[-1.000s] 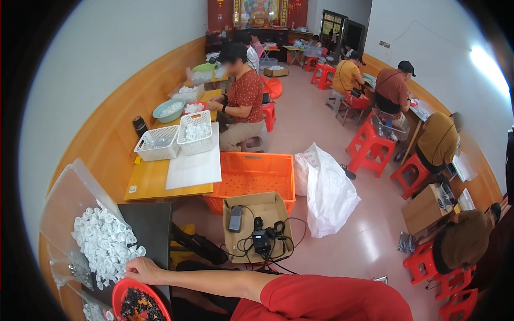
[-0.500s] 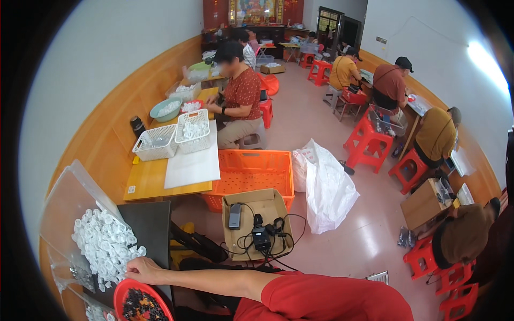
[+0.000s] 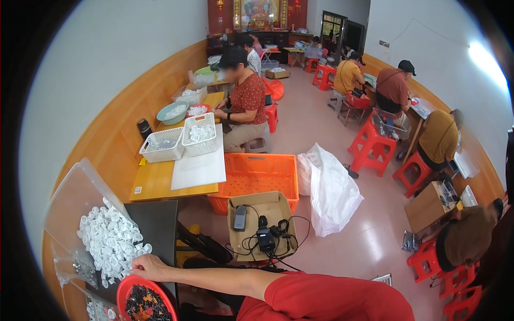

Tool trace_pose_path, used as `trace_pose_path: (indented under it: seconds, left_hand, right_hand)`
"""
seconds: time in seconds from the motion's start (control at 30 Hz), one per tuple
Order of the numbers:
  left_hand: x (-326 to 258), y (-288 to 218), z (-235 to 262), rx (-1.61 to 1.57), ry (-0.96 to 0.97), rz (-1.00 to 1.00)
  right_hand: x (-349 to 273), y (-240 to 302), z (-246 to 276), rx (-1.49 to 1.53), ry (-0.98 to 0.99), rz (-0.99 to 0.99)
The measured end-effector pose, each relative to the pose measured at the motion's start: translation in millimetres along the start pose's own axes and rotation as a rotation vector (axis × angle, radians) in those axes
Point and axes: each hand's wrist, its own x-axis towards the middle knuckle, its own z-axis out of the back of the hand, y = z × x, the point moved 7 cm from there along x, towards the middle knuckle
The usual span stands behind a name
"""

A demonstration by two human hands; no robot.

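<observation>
Dark worktop (image 3: 164,224), close quarters

White parts (image 3: 110,238) lie heaped beside a red bowl (image 3: 122,293) of black pieces (image 3: 147,307), probably keeping both within reach. The right hand (image 3: 149,267) bends near its rim (whether gripping anything, I cannot tell); the left hand is out of view.

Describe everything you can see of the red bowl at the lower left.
The red bowl is round, with a smooth rim, and looks like plastic. Its open side faces up, holding many small black pieces with orange patches among them. The lower picture edge cuts it off, and its support is hidden. White parts lie heaped beyond it. The right hand is at its far rim; contact is unclear.
</observation>
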Motion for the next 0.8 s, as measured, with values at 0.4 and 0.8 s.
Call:
trace_pose_path:
  seconds: [0.4,0.8]
  left_hand:
    - [-8.0,-8.3,-26.3,-0.045,0.027,-0.029]
    - [-3.8,0.0,-8.8,0.012,-0.020,-0.035]
  right_hand:
    - [0.8,2.3,0.8,0.021,0.026,-0.041]
    - [-0.6,-0.9,-1.4,0.022,0.045,-0.052]
